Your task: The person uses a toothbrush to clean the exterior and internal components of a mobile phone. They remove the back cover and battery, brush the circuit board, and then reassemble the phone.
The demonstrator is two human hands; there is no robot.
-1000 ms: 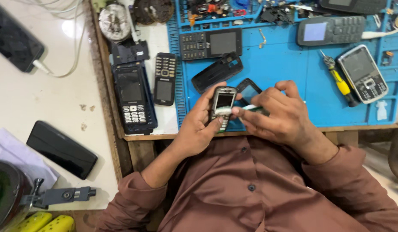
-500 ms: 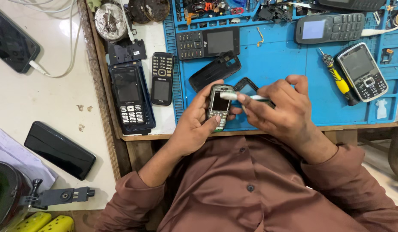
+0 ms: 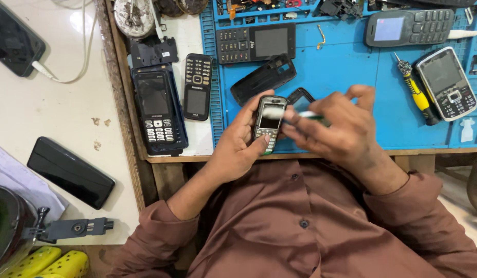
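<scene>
The left hand (image 3: 238, 146) cradles a small silver phone (image 3: 269, 123) over the near edge of the blue mat (image 3: 351, 56) on the bench (image 3: 177, 149), fingers wrapped around its left side and thumb at its lower edge. The phone's long axis runs away from the body, screen end farthest, keypad nearest. The right hand (image 3: 341, 131) comes in from the right, fingers pinching a thin brush (image 3: 295, 113) that lies crosswise, its pale tip on the top of the phone's face, just above the screen. The phone shows a dark screen, a grey frame and small keys. Other phones and a yellow screwdriver (image 3: 416, 92) lie around.
</scene>
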